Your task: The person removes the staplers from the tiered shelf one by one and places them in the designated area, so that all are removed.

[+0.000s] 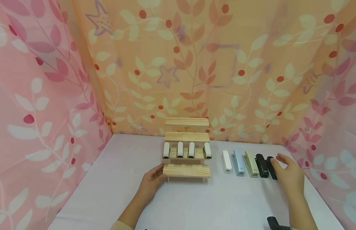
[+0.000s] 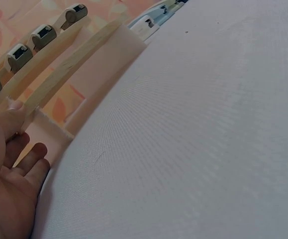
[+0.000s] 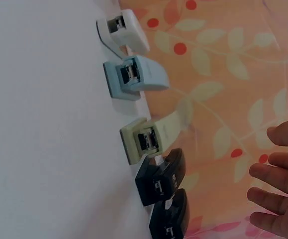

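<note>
My left hand [image 1: 150,183] grips the left end of the lowest board of a tiered wooden rack [image 1: 186,171]. In the left wrist view its thumb lies on the board's edge, the other fingers below. Several white-topped staplers [image 1: 180,150] stand spaced along the rack's second tier. Right of the rack is a row of staplers: white [image 1: 227,162], light blue [image 1: 239,163], pale green [image 1: 251,163] and two black ones, a left black stapler [image 1: 262,165] and a right black stapler [image 1: 271,167]. Beside the rightmost is my right hand [image 1: 290,175]; the right wrist view shows its fingers [image 3: 273,177] spread and holding nothing.
The rack's upper boards [image 1: 187,136] rise in steps behind the staplers. A pale cloth covers the table [image 1: 224,204]. Patterned fabric [image 1: 195,64] hangs behind it and along both sides. A dark object [image 1: 277,223] shows at the bottom edge near my right forearm.
</note>
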`<state>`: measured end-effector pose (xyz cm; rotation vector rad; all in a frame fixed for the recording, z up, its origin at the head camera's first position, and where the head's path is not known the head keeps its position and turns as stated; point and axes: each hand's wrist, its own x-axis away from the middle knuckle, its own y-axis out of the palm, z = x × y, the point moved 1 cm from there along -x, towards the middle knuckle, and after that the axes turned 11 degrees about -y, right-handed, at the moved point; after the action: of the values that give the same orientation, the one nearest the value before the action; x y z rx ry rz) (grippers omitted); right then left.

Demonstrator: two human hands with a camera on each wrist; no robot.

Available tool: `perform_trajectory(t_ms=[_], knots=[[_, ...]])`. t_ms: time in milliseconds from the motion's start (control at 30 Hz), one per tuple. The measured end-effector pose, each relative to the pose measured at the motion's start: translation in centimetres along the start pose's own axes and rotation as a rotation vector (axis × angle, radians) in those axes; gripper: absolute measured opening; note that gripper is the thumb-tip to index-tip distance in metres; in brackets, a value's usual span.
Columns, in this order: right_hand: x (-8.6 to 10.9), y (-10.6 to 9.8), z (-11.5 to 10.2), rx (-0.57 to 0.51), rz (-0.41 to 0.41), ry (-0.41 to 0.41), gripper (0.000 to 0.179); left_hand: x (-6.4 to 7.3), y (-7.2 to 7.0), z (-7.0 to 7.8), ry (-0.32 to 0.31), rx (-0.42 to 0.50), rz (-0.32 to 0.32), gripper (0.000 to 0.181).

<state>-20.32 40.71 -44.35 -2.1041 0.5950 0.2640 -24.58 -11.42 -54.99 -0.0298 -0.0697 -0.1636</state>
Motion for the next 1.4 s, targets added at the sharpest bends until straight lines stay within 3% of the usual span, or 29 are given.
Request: perform_trajectory(t_ms=[267, 533, 1133, 1400], knots=[[0.7, -0.8, -4.6, -0.069, 0.045, -0.109, 0.051, 0.1, 0.2, 0.2, -0.011, -0.013, 0.006, 0.057], [1.3, 0.7, -8.7, -0.122, 0.031, -0.24, 0.045, 0.1, 0.1, 0.0, -0.007, -0.02, 0.012, 0.055], [2.4, 6.6, -15.6, -0.247, -0.041, -0.296, 0.047, 0.0, -0.2, 0.1, 0.0, -0.026, 0.02, 0.058], [3.0, 9.1, -17.1, -0.307, -0.086, -0.27, 0.05, 0.1, -0.1, 0.0, -0.031, -0.045, 0.026, 0.058]])
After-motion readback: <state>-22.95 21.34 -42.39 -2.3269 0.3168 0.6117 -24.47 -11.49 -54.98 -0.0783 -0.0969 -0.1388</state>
